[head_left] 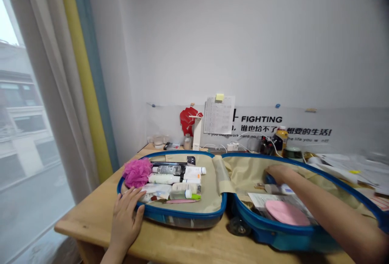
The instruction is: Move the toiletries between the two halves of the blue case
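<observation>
An open blue suitcase (191,220) lies on the wooden table, its two halves side by side. My left hand (129,211) rests on the front left rim of the left half, fingers stretched out and holding nothing. Just beyond it is a pink mesh bath puff (137,172). Beside the puff lie several toiletry bottles, including a white bottle (164,179) and a clear bottle with a white cap (180,194). My right hand (278,172) reaches into the right half, its fingers curled down near something dark blue; their tips are hidden. Closer to me lies a pink oval item (287,212).
Papers (343,170) lie on the table at right. A white lamp-like stand (197,133) and a small jar (187,140) stand behind the suitcase. A yellow bottle (281,136) is by the wall. Curtains (73,93) hang beside the window at left.
</observation>
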`<action>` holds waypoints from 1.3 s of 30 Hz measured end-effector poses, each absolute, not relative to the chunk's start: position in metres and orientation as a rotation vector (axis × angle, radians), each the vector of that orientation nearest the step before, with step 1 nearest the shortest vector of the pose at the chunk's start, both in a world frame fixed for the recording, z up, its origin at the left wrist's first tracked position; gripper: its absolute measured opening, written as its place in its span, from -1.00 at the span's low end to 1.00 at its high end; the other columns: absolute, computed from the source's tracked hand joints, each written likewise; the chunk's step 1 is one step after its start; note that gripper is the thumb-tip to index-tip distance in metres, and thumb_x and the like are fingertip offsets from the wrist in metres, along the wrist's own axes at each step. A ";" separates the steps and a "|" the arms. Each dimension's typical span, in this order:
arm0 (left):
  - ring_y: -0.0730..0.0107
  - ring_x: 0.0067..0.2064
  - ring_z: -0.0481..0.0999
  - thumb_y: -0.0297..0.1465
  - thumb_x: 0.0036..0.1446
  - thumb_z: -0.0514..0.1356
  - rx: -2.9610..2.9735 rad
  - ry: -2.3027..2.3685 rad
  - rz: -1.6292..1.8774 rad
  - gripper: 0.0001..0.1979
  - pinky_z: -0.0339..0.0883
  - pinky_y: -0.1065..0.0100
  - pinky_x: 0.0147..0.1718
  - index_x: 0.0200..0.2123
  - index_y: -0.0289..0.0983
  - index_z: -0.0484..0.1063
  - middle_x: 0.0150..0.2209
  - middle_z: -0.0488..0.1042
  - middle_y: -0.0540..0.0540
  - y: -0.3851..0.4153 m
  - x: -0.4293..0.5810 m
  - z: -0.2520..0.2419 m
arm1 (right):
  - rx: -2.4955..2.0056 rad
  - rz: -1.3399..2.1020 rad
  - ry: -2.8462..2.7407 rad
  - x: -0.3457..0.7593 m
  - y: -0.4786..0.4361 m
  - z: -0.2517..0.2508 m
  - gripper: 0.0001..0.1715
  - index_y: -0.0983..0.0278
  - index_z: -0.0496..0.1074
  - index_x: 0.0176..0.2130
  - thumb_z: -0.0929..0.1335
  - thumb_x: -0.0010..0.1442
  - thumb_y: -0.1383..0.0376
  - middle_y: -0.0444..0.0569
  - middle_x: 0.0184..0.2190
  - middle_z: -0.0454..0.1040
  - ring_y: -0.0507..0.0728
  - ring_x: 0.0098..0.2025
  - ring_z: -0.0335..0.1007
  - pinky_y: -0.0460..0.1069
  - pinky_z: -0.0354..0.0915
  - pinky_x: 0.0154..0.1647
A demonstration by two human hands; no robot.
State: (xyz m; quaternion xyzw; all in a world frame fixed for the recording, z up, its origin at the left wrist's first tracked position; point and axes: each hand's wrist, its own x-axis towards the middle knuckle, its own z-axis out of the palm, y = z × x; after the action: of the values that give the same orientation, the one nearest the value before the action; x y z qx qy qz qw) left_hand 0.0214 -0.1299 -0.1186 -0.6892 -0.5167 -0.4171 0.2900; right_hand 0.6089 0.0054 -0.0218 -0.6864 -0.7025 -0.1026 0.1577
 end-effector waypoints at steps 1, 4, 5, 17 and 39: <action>0.11 0.05 0.42 -0.22 0.24 -0.02 -1.840 -1.382 -1.116 -0.65 -0.01 0.04 0.19 -0.05 -0.19 0.43 -0.05 0.53 -0.16 -0.130 0.022 -0.118 | -2.005 -0.249 -2.045 0.609 0.002 -0.020 -0.69 0.32 0.41 -0.17 0.31 0.25 0.12 -0.08 -0.28 0.46 -0.02 -0.32 0.40 -0.04 0.38 -0.29; 0.11 0.06 0.41 -0.22 0.24 -0.02 -1.842 -1.381 -1.129 -0.65 -0.01 0.04 0.20 -0.05 -0.20 0.44 -0.04 0.52 -0.17 -0.131 0.023 -0.117 | -2.103 -0.160 -2.125 0.607 -0.010 -0.008 -0.85 0.28 0.43 -0.38 0.41 0.11 0.24 -0.04 -0.42 0.44 0.02 -0.39 0.39 -0.04 0.34 -0.33; 0.11 0.06 0.41 -0.22 0.24 -0.02 -1.841 -1.379 -1.136 -0.65 -0.01 0.04 0.20 -0.05 -0.20 0.44 -0.04 0.52 -0.17 -0.131 0.024 -0.116 | -2.105 -0.155 -2.136 0.605 -0.014 -0.001 -0.88 0.27 0.42 -0.44 0.45 0.02 0.32 0.01 -0.44 0.44 0.05 -0.40 0.40 -0.02 0.34 -0.34; 0.10 0.08 0.39 -0.22 0.25 -0.01 -1.863 -1.398 -1.182 -0.65 -0.01 0.00 0.20 -0.04 -0.20 0.44 -0.03 0.51 -0.17 -0.130 0.024 -0.118 | -1.415 0.065 -2.486 0.381 -0.025 0.062 -0.49 0.26 0.42 0.01 0.34 0.04 0.21 0.04 -0.05 0.47 0.17 -0.02 0.40 0.01 0.28 0.02; 0.08 0.10 0.38 -0.22 0.25 0.00 -1.892 -1.431 -1.171 -0.65 -0.01 -0.02 0.19 -0.04 -0.20 0.44 -0.02 0.51 -0.18 -0.132 0.024 -0.116 | -1.192 0.316 -2.720 0.175 -0.029 -0.006 -0.56 0.29 0.37 0.00 0.34 0.20 0.11 0.04 0.02 0.37 0.15 0.01 0.34 0.17 0.30 0.02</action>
State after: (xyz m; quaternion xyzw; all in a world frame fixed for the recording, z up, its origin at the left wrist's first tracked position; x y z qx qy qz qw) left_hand 0.0239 -0.1324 -0.1163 -0.6933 -0.5244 -0.4291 0.2453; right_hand 0.1751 -0.0291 -0.0057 -0.3978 -0.9081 0.1054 0.0774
